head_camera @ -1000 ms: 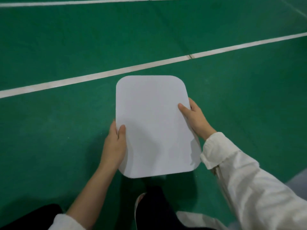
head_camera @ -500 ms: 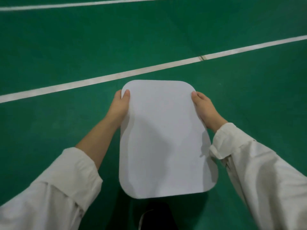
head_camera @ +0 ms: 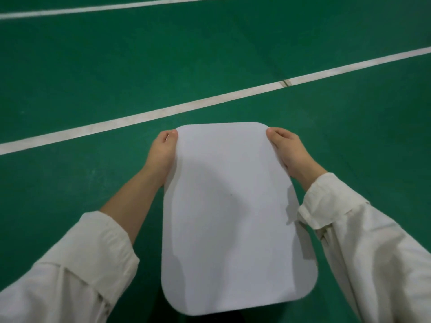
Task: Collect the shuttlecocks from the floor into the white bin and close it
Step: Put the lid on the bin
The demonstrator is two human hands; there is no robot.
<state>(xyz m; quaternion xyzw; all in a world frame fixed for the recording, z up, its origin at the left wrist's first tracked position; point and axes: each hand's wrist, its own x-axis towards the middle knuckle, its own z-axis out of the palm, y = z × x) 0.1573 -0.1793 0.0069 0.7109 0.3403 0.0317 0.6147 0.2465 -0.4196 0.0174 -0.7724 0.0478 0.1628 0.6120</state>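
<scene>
Cream left sleeve (head_camera: 77,271) pushed up the forearm. Left hand (head_camera: 163,152) clasps the white lid (head_camera: 233,217) by its left edge at the far corner, thumb on top, fingers hidden beneath. Lid lies flat mid-view over the green court floor (head_camera: 210,54); what sits under it is hidden. Right hand (head_camera: 291,152) clasps the far right corner likewise. Right sleeve (head_camera: 363,241) reaches the wrist. 2 white lines (head_camera: 140,117) cross the floor beyond.

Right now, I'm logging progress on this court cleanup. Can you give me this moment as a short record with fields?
held item: white lid, flat, rounded corners
left hand: grips the lid's far left corner
right hand: grips its far right corner
surface: green court floor crossed by a white line
shuttlecocks: none in view
bin body: not visible
</scene>
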